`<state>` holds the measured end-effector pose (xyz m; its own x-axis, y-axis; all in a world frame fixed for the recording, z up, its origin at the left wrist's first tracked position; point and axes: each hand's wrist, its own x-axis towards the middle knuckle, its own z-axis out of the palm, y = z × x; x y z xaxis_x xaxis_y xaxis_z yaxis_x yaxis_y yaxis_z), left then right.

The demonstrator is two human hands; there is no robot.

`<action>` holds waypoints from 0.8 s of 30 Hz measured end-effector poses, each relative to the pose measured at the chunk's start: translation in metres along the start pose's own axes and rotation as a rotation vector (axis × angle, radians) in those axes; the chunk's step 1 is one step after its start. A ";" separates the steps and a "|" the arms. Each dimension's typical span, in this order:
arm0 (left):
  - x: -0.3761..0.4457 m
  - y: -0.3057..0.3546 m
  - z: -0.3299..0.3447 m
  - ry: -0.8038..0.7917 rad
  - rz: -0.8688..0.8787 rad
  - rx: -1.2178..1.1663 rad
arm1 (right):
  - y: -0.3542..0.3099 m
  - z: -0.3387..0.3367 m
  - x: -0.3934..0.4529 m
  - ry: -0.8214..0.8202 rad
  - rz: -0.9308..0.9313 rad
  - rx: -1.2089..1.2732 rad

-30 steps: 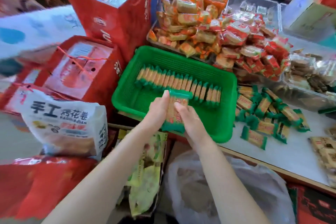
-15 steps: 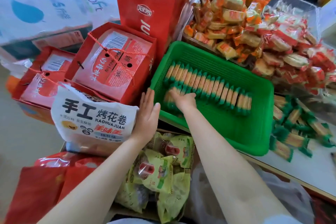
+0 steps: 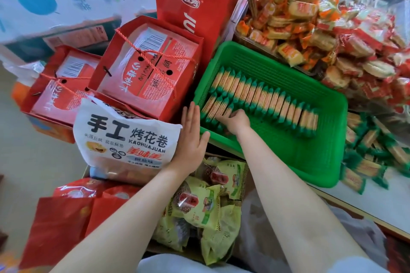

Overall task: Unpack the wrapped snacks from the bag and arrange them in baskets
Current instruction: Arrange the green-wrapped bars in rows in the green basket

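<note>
Right hand (image 3: 236,121) reaches into the green basket (image 3: 310,155), fingers curled on the short front row of snacks (image 3: 216,107) by the basket's left wall. Left hand (image 3: 192,137) is flat and open against that wall, holding nothing. Snacks look light, crinkly and breakable; pinch their sides gently.

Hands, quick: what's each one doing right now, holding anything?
Left hand: open, fingers straight, flat against the outside of the green basket, holding nothing.
Right hand: fingers curled onto the green-wrapped snacks in the basket's near row.
</note>
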<state>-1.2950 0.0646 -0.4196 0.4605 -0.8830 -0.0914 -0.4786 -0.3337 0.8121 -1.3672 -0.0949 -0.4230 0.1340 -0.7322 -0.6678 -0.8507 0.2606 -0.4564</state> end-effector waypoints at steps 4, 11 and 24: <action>0.002 -0.003 0.000 0.005 0.010 0.042 | 0.003 0.000 0.000 0.007 -0.090 0.040; -0.005 0.024 0.017 0.124 -0.213 0.298 | 0.049 -0.060 -0.048 -0.024 -0.252 0.219; -0.050 0.198 0.269 -0.258 0.088 0.665 | 0.297 -0.282 -0.078 0.383 -0.107 0.356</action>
<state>-1.6137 -0.0459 -0.4089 0.2471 -0.9383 -0.2418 -0.8980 -0.3155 0.3068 -1.7744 -0.1378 -0.3404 -0.0413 -0.9261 -0.3751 -0.6084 0.3211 -0.7258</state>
